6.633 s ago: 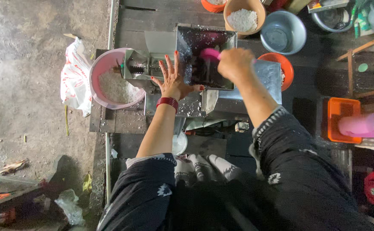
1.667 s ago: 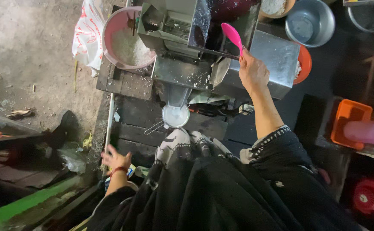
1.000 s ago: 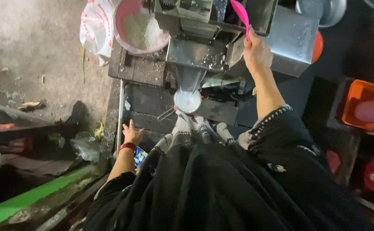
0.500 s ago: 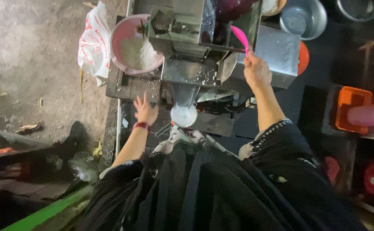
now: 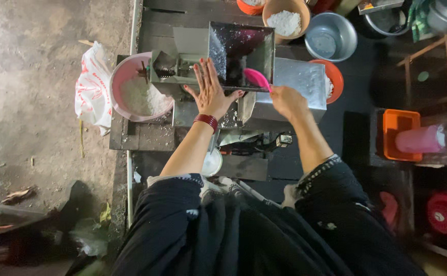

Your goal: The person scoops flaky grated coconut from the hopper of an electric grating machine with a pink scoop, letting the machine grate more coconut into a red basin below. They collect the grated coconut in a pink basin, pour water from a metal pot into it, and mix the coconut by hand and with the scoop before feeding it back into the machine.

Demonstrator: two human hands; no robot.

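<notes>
My left hand (image 5: pixel 210 94) lies flat, fingers spread, on the grinder (image 5: pixel 193 71); my right hand (image 5: pixel 287 101) is closed around a pink scoop (image 5: pixel 256 78) dipping into the hopper (image 5: pixel 241 48). Risk: the scoop could catch in the mechanism, or flour could spill past the pink tub (image 5: pixel 131 92).

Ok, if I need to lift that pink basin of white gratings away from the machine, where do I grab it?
Grip the pink basin by its rim on the side toward the white plastic bag, coming from that open side. The machine's outlet overhangs the opposite rim, and the left hand rests on the machine there, so slide it out sideways before lifting, probably.
</notes>
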